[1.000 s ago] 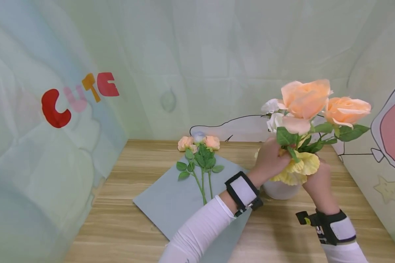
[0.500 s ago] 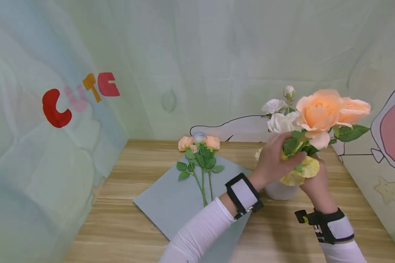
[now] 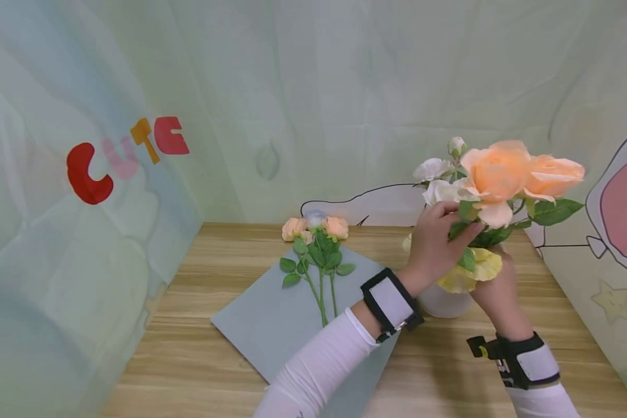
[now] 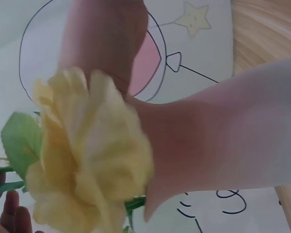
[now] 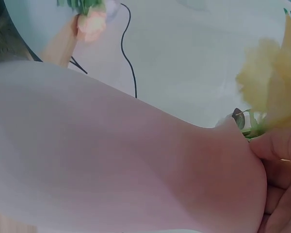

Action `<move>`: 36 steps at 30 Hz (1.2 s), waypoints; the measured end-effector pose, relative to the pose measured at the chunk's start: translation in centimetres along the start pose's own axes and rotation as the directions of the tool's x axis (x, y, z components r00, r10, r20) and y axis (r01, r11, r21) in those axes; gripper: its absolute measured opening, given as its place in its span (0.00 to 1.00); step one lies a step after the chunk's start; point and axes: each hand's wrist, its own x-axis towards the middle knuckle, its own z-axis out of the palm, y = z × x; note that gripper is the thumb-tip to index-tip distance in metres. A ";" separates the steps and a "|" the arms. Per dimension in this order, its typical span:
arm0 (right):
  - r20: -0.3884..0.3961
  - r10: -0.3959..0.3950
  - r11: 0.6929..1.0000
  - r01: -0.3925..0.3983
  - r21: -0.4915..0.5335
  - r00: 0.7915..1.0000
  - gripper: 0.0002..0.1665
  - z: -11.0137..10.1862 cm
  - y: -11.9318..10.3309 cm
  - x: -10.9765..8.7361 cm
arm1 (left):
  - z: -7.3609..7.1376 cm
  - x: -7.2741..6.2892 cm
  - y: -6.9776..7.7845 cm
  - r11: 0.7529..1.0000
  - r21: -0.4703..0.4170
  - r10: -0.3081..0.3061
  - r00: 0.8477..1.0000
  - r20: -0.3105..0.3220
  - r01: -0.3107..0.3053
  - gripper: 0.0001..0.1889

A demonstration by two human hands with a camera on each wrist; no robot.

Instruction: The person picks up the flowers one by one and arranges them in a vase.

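A peach rose [image 3: 496, 174] stands over a white vase [image 3: 444, 305], beside a second peach rose [image 3: 554, 175] and white flowers [image 3: 441, 191]. My left hand [image 3: 436, 244] holds the leafy stem just under the larger rose, its thumb and fingers around the leaves. Lower down, my right hand [image 3: 501, 290] reaches behind a yellow flower [image 3: 478, 270] at the vase mouth. In the right wrist view, its curled fingers [image 5: 281, 179] sit at the rim of the vase [image 5: 136, 160], apparently on flower stems; the exact hold is hidden.
Left of the vase, a grey-blue board [image 3: 271, 319] lies on the wooden table [image 3: 188, 360]. Small peach flowers [image 3: 337, 227] and a pale blue one [image 3: 315, 218] lie on it with green stems. Printed cloth walls [image 3: 319, 87] enclose the table.
The larger peach rose swung right, then came slightly back left, exposing the white flowers and a bud. My left hand shifted its fingers on the stem; my right hand stayed at the vase mouth.
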 end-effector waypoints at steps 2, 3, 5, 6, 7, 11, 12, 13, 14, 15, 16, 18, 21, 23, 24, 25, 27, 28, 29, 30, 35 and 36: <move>-0.016 -0.019 1.000 0.018 -0.024 1.000 0.09 0.1 0.0 0.1 | 0.2 -0.1 -0.4 0.999 0.013 -0.045 0.999 0.019 0.044 0.13; -0.020 -0.028 0.999 0.027 -0.042 0.999 0.09 0.2 0.0 0.1 | 0.2 -0.2 -0.6 0.998 0.023 -0.067 0.997 0.025 0.067 0.13; -0.028 -0.039 0.997 0.038 -0.063 0.999 0.09 0.3 0.1 0.2 | 0.3 -0.3 -0.9 0.994 0.033 -0.106 0.994 0.030 0.105 0.14; -0.031 -0.041 0.997 0.039 -0.065 0.999 0.09 0.4 0.1 0.2 | 0.3 -0.4 -1.0 0.993 0.036 -0.118 0.993 0.029 0.117 0.14; -0.037 -0.037 0.998 0.035 -0.058 0.999 0.09 0.4 0.1 0.2 | 0.4 -0.4 -1.2 0.991 0.039 -0.126 0.992 0.029 0.125 0.14; -0.046 -0.018 0.999 0.016 -0.043 0.999 0.07 0.5 0.1 0.1 | 0.2 -0.4 -1.3 0.989 0.026 -0.145 0.989 0.035 0.144 0.15; -0.045 -0.014 0.999 0.012 -0.041 0.999 0.07 0.6 0.1 0.1 | 0.2 -0.4 -1.4 0.989 0.020 -0.150 0.988 0.037 0.150 0.15; -0.044 -0.009 0.999 0.007 -0.038 0.999 0.06 0.6 0.1 0.1 | 0.2 -0.4 -1.4 0.988 0.017 -0.157 0.987 0.041 0.156 0.15; -0.042 -0.006 0.999 0.004 -0.039 0.999 0.06 0.6 0.1 0.1 | 0.1 -0.5 -1.4 0.986 0.007 -0.165 0.985 0.045 0.165 0.15; -0.040 -0.004 0.999 0.002 -0.037 0.999 0.06 0.6 0.1 0.1 | 0.1 -0.5 -1.5 0.985 0.001 -0.172 0.984 0.048 0.172 0.15; -0.039 -0.002 0.999 0.001 -0.035 0.999 0.06 0.6 0.1 0.1 | 0.1 -0.5 -1.5 0.984 -0.008 -0.175 0.983 0.052 0.176 0.15; -0.038 0.001 1.000 -0.002 -0.022 0.999 0.06 0.6 0.2 0.0 | 0.0 -0.7 -1.6 0.982 -0.029 -0.182 0.981 0.064 0.184 0.15; -0.039 0.000 1.000 0.000 -0.010 0.999 0.06 0.6 0.3 0.0 | -0.3 -1.1 -2.0 0.982 -0.066 -0.173 0.983 0.067 0.177 0.14; -0.038 0.011 1.000 -0.011 0.007 0.999 0.07 0.5 0.3 -0.1 | -0.5 -1.4 -2.4 0.981 -0.111 -0.152 0.987 0.050 0.157 0.14; -0.039 0.017 1.000 -0.017 0.008 0.999 0.08 0.5 0.3 -0.1 | -0.7 -1.6 -2.6 0.982 -0.124 -0.138 0.990 0.039 0.142 0.15; -0.040 0.023 1.000 -0.023 0.008 0.999 0.08 0.4 0.3 -0.2 | -0.8 -1.8 -2.9 0.982 -0.140 -0.125 0.992 0.025 0.127 0.17; -0.042 0.046 0.999 -0.045 0.017 0.998 0.10 0.3 0.3 -0.4 | -1.2 -2.4 -3.4 0.980 -0.167 -0.112 0.994 0.001 0.111 0.23; -0.045 0.050 0.999 -0.049 0.019 0.998 0.11 0.2 0.2 -0.5 | -1.4 -2.8 -3.7 0.976 -0.186 -0.113 0.994 -0.001 0.111 0.26; -0.049 0.052 0.999 -0.051 0.019 0.997 0.12 0.1 0.2 -0.5 | -1.7 -3.1 -4.0 0.974 -0.192 -0.122 0.993 -0.003 0.119 0.28; -0.053 0.051 0.998 -0.050 0.024 0.997 0.13 0.0 0.2 -0.6 | -1.9 -3.5 -4.3 0.969 -0.206 -0.140 0.990 0.000 0.137 0.29; -0.091 0.055 0.997 -0.049 0.066 0.994 0.10 -0.3 0.1 -1.1 | -2.8 -5.6 -6.2 0.921 -0.282 -0.275 0.961 0.013 0.267 0.18; -0.103 0.063 0.996 -0.056 0.071 0.993 0.08 -0.3 0.1 -1.2 | -3.0 -5.9 -6.6 0.913 -0.289 -0.297 0.955 0.010 0.287 0.17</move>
